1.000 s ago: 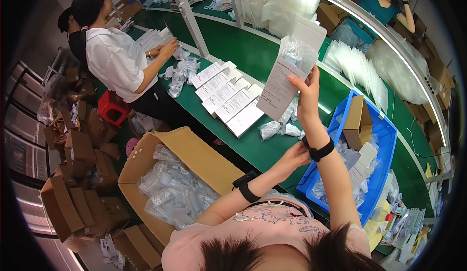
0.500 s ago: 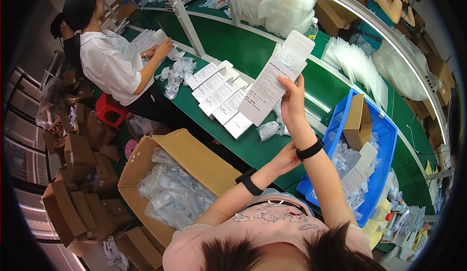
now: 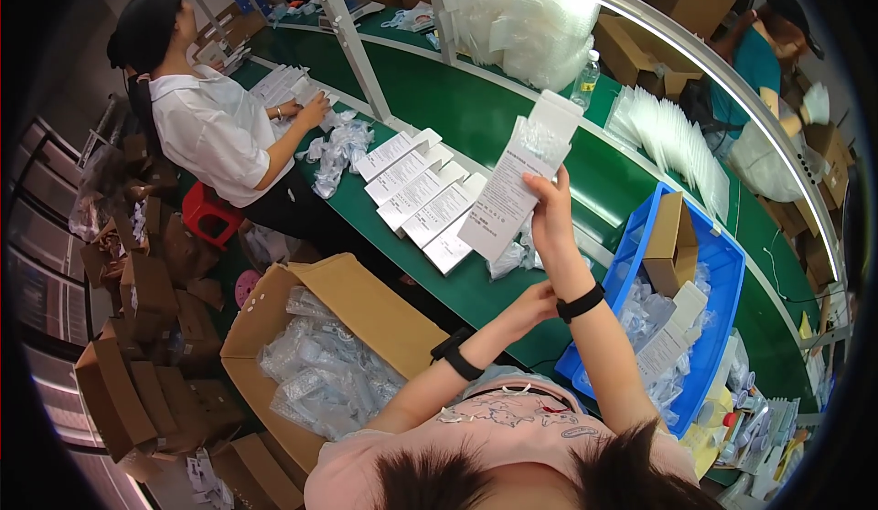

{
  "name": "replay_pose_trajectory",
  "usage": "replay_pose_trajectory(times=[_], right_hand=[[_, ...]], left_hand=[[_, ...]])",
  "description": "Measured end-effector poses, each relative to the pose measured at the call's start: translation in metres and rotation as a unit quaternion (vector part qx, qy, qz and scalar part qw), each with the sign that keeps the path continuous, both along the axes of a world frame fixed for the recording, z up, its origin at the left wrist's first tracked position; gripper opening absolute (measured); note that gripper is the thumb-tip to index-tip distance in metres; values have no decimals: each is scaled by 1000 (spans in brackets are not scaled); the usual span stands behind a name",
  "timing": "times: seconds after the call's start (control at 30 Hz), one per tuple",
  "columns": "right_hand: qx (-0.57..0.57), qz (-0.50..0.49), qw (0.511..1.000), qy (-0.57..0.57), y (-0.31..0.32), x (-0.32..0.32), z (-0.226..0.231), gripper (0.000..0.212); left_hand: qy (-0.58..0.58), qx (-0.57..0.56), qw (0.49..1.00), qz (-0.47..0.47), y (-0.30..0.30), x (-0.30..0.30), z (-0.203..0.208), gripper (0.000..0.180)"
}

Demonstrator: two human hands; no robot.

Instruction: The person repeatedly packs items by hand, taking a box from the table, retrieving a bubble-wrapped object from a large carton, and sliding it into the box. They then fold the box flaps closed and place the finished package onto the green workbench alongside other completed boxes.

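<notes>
My right hand point(image 3: 550, 201) grips a white carton point(image 3: 503, 190) covered in fine print, held tilted above the bench. Its top flap stands up, and clear plastic wrap with something inside shows at the open end. My left hand point(image 3: 530, 310) is beside my right wrist, its fingers hidden behind that forearm. Just left of the held carton lies a row of several similar white cartons point(image 3: 402, 181) with raised flaps. Small clear plastic bags point(image 3: 508, 260) lie on the green bench under the carton.
A blue bin point(image 3: 732, 277) at right holds bagged items, a brown box point(image 3: 670, 240) and a white carton. Left of me stands a large cardboard box point(image 3: 366, 313) full of clear-wrapped items. A co-worker in a white shirt point(image 3: 206, 121) handles cartons. Bubble-wrap sleeves point(image 3: 672, 135) stand beyond.
The held carton sits slightly lower and farther right in the view, still in my right hand. My left hand stays near my right wrist. The person in teal at the back has bent over.
</notes>
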State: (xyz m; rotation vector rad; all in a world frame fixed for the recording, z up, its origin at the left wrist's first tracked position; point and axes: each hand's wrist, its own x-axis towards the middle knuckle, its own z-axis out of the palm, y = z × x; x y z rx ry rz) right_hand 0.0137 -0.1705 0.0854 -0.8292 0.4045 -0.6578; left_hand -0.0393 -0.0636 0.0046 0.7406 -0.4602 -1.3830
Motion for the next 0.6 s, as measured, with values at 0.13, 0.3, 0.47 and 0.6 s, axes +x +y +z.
replay_pose_trajectory(times=[0.13, 0.3, 0.47, 0.6], right_hand=[[-34, -38, 994, 101, 5, -12, -12, 77], [-23, -26, 990, 140, 9, -14, -43, 84], [-45, -7, 985, 167, 8, -19, -62, 87], [-35, 13, 983, 177, 6, -25, -66, 87]], left_hand=[[-94, 139, 985, 29, 25, 12, -11, 36], [-34, 187, 971, 143, 59, 32, -16, 24], [-50, 214, 946, 239, 72, 38, -15, 14], [-76, 215, 936, 268, 77, 45, -13, 12]])
